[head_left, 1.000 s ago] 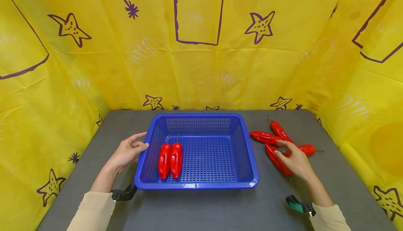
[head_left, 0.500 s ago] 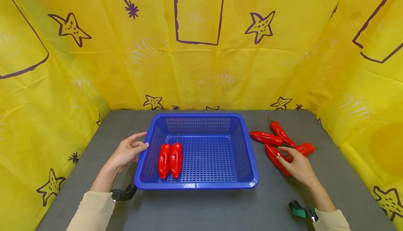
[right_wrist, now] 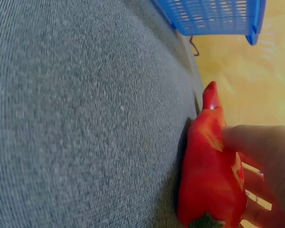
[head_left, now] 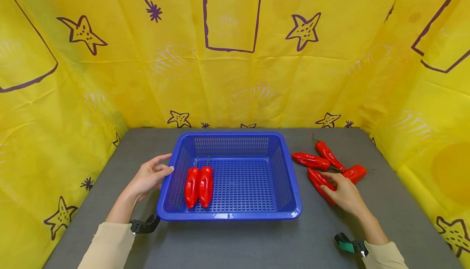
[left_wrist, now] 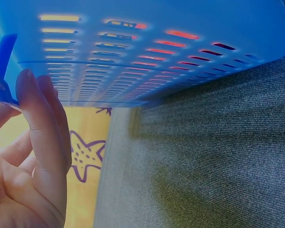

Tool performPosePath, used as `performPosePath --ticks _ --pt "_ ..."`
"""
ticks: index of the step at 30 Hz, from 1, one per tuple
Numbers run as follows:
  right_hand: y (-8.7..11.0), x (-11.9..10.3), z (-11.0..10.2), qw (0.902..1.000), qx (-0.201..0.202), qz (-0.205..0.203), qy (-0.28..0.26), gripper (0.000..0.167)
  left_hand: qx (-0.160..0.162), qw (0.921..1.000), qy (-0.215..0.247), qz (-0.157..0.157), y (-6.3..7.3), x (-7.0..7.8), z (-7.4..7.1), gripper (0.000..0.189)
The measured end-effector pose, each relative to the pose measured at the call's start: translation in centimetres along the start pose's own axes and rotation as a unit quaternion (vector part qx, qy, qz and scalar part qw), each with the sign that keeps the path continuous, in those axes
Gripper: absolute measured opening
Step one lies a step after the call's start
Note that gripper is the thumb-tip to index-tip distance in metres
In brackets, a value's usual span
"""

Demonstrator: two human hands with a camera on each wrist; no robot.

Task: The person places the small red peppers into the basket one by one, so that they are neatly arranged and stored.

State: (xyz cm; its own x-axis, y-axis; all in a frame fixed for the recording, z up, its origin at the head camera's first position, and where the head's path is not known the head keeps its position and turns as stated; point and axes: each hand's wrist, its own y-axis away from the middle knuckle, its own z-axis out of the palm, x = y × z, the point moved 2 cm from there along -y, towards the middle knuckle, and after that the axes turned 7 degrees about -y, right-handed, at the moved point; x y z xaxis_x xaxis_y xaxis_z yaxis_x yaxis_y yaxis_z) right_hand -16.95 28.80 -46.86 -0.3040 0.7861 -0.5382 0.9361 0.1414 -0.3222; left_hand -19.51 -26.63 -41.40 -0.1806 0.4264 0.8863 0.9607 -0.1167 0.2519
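Note:
A blue plastic basket [head_left: 229, 216] with slotted walls stands on the table. My left hand [head_left: 148, 176] pinches its left rim, with the fingers beside the slotted wall in the left wrist view. Two red peppers, one [head_left: 191, 187] left of the other [head_left: 206, 186], lie side by side in the basket's left part. To the right of the basket, my right hand [head_left: 345, 192] holds a red pepper [head_left: 318, 180] between thumb and fingers. The right wrist view shows the thumb on the side of this pepper [right_wrist: 206, 166], close over the table; its stem end points toward the wrist.
Three more red peppers lie near the right hand: one [head_left: 310, 160] beside the basket, one [head_left: 327, 154] behind it, and one [head_left: 355, 173] farther right. The grey table [head_left: 235, 246] is enclosed by a yellow patterned cloth [head_left: 235, 89] at the back and sides.
My right hand has come down onto the near pepper and taken hold of it, and this pepper has shifted slightly left. The left hand and basket stay put.

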Motion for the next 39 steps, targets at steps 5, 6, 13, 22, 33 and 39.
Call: performPosePath --ticks 5,6,13,22,33,39 --pt "-0.1 -0.5 0.1 0.9998 -0.004 -0.018 -0.006 0.035 0.0 1.0 -0.001 -0.003 0.0 0.0 0.0 0.066" --pt "-0.1 -0.6 0.1 0.9998 -0.004 -0.02 -0.005 0.034 0.0 1.0 -0.001 -0.003 0.0 0.0 0.0 0.066" --pt "0.0 -1.3 0.3 0.9983 0.016 -0.056 0.001 0.031 -0.001 1.0 -0.001 -0.004 -0.1 -0.1 0.0 0.066" --pt "0.1 -1.5 0.6 0.9967 0.013 -0.08 -0.007 0.03 0.002 1.0 -0.005 -0.004 0.0 0.0 0.0 0.066" --pt "0.4 -1.2 0.9 0.9967 0.018 -0.079 -0.003 0.031 0.002 1.0 -0.003 -0.006 0.0 0.0 0.0 0.066" --pt "0.9 -1.2 0.9 0.996 0.041 -0.079 -0.004 0.03 0.0 1.0 -0.001 -0.003 0.0 -0.1 0.0 0.067"
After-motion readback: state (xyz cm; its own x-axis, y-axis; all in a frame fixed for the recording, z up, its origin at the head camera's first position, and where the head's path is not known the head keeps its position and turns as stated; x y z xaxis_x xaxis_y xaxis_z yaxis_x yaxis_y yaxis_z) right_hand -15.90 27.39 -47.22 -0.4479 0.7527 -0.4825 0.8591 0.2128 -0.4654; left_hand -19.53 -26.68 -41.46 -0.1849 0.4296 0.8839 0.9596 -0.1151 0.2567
